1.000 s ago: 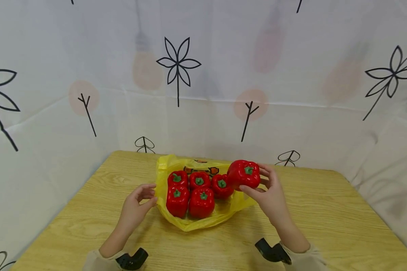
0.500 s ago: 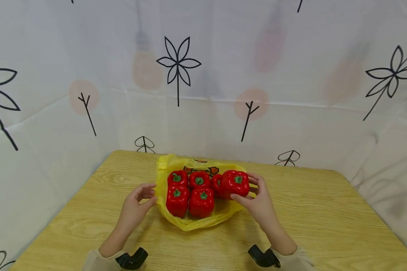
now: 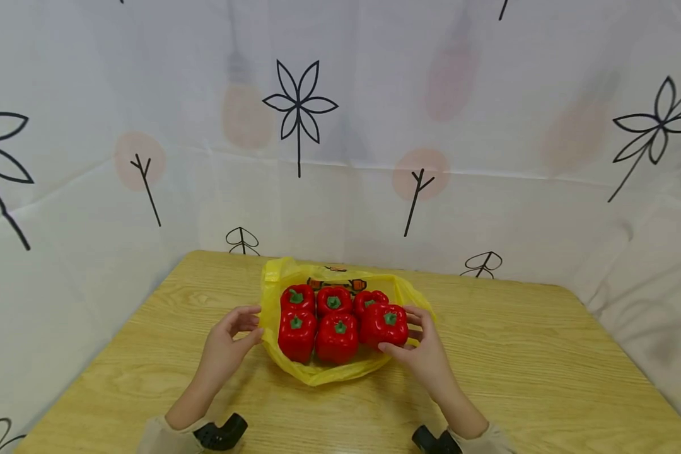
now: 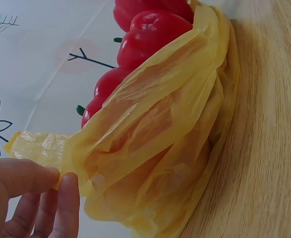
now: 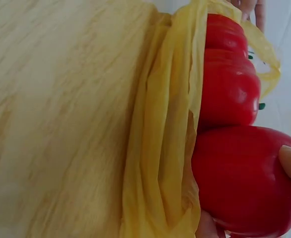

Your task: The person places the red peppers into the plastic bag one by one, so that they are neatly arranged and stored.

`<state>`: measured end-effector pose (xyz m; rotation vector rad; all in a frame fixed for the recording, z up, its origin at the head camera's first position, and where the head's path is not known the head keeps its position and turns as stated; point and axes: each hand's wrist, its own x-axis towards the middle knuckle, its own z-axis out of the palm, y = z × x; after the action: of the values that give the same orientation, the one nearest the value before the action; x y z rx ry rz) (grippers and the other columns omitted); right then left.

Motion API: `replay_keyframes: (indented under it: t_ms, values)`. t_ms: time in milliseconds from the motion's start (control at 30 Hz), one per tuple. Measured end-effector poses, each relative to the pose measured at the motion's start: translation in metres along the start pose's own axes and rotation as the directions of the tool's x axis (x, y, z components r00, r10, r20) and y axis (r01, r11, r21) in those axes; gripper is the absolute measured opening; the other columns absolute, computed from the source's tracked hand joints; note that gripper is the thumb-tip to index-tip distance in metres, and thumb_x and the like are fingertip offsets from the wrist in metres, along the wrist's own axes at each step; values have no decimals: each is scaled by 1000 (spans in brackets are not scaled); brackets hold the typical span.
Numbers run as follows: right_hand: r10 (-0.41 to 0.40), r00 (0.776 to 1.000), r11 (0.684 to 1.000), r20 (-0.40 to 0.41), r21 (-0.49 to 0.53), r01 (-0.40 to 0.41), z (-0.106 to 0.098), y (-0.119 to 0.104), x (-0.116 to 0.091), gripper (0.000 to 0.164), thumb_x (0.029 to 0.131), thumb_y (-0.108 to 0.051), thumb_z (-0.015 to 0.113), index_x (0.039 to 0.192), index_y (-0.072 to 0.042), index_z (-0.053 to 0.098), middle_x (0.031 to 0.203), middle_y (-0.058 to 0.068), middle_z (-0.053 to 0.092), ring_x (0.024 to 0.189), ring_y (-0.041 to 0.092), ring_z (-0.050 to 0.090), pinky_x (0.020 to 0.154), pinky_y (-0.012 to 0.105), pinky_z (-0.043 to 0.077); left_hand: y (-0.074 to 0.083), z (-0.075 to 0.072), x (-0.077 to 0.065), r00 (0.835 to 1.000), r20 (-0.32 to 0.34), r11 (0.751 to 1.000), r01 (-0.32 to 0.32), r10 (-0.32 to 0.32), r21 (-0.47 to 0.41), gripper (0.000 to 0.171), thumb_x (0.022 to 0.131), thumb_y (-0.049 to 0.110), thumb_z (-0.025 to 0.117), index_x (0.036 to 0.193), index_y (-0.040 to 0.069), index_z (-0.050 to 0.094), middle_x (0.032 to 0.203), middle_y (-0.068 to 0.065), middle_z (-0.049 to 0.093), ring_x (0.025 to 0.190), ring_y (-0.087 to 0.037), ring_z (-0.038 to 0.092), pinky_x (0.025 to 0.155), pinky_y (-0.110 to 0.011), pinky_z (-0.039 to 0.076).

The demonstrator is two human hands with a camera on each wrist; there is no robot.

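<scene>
A yellow plastic bag (image 3: 323, 378) lies on its side or spread open on the table, several red bell peppers standing in it with green stems up. My left hand (image 3: 231, 337) pinches the bag's left rim between thumb and fingertips; the left wrist view shows the thin plastic (image 4: 150, 148) at those fingertips. With my right hand (image 3: 422, 353) I grip a red bell pepper (image 3: 381, 328) at the bag's right front, thumb on the near side. In the right wrist view this pepper (image 5: 245, 173) sits inside the rim, against its neighbour.
The wooden table (image 3: 522, 366) extends to both sides and in front of the bag. Behind it hangs a white cloth (image 3: 352, 208) with flower and twig drawings. A black wrist device (image 3: 221, 433) sits at my left sleeve, another (image 3: 436, 440) at the right.
My right hand has brought the bell pepper left and down, from above the bag's right edge to the front right among the others. The left hand has stayed at the rim.
</scene>
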<state>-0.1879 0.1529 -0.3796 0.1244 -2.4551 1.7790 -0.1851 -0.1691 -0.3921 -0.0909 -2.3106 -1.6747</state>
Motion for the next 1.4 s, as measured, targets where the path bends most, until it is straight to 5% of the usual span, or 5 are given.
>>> replay_keyframes:
  t_ms: [500, 1400]
  values:
    - [-19, 998, 971, 58, -239, 32, 6, 9, 6, 71, 69, -11, 83, 128, -1, 45, 118, 18, 51, 97, 30, 55, 80, 45, 52, 5, 0, -2, 999, 6, 999, 38, -38, -26, 34, 83, -1, 67, 116, 2, 60, 100, -13, 58, 90, -20, 57, 69, -24, 54]
    - [-22, 998, 973, 60, -229, 36, 0, 0, 4, 82, 71, -15, 82, 137, -3, 36, 125, 22, 45, 103, 35, 55, 82, 44, 52, 4, -1, -1, 1000, 5, 999, 31, -31, -35, 33, 83, -4, 65, 115, 3, 60, 98, -13, 57, 88, -19, 58, 69, -26, 55]
